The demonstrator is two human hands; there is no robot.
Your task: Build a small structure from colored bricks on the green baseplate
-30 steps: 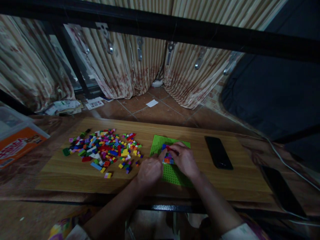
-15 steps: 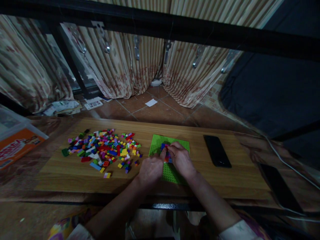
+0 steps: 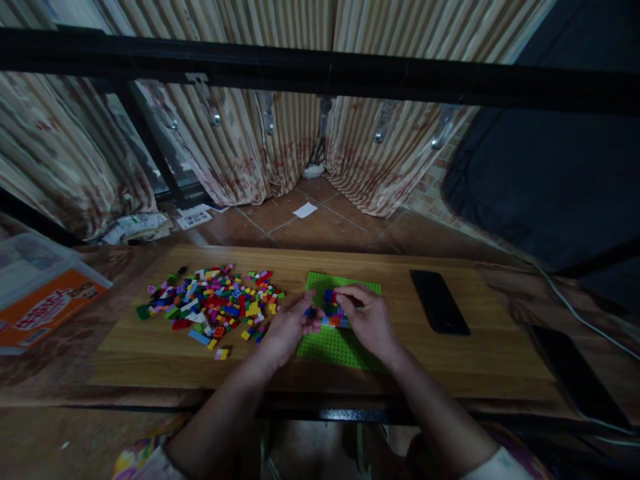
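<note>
A green baseplate (image 3: 345, 350) lies on the wooden board, with a small cluster of blue, red, purple and orange bricks (image 3: 334, 321) on it. Over the plate's left edge, my left hand (image 3: 290, 327) has its fingers bent around a small dark blue brick (image 3: 311, 311), partly hidden by them. My right hand (image 3: 369, 319) reaches over the cluster from the right. Its thumb and forefinger are curled close together beside a red piece at the cluster's top; what lies between them is too small to make out.
Left of the plate spreads a pile of loose coloured bricks (image 3: 215, 300). A black phone (image 3: 440, 302) lies on the board (image 3: 400, 267) to the right, another dark device (image 3: 575, 373) beyond it. A plastic box with an orange label (image 3: 47, 300) stands far left. A dark bar (image 3: 320, 63) crosses above.
My left hand has drawn back left from the cluster, and a small dark blue brick now shows in its fingers. My right hand stays at the cluster. The whole view has shifted slightly.
</note>
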